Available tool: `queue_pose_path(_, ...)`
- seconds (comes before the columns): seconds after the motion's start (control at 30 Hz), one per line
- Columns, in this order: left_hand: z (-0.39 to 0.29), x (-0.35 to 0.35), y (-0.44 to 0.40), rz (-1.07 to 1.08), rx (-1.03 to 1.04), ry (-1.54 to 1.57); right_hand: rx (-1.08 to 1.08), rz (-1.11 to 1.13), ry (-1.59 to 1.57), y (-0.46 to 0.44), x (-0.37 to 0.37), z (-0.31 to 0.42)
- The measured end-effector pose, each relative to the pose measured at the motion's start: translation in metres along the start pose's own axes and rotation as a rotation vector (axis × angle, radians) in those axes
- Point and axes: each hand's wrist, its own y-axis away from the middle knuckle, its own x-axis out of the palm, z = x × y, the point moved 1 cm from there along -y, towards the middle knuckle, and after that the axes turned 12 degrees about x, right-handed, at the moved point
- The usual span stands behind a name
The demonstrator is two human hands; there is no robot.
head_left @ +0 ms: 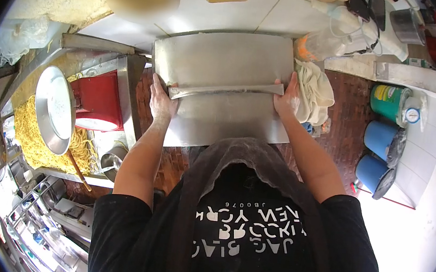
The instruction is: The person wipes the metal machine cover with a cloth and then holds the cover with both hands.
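Across a stainless-steel top (221,56) lies a long, narrow grey bar (228,90) that looks like metal and widens towards its ends. My left hand (162,99), dusted with flour, grips its left end, with the fingers pointing forward along the side of the steel top. At the other end my right hand (287,99), also floury, grips in the same way, its thumb on the inner side. Just beyond the right hand is a crumpled cream cloth (314,93). The undersides of both hands are hidden.
Yellow noodles (29,132) lie on the left, near a red scale (97,97) and a metal pan (55,110). A clear plastic container (320,43) stands front right. Green (386,103) and blue (377,139) bins stand along the right wall.
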Motion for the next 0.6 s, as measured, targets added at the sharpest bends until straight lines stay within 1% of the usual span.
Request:
queue_pose_path(0.23, -0.0001, -0.0021, 0.0009, 0.019, -0.016, 0.027, -0.075, -0.055, -0.046, 0.0017, -0.0027, 0.0029)
queue_pose_path(0.33, -0.0026, -0.0042, 0.0006, 0.016, -0.011, 0.021, -0.022, -0.011, -0.02, 0.0025, -0.0037, 0.0029)
queue_pose_path(0.6, 0.0008, -0.0001, 0.0001, 0.01, -0.01, 0.007, -0.008, 0.011, -0.021, 0.0034, -0.0055, 0.0044)
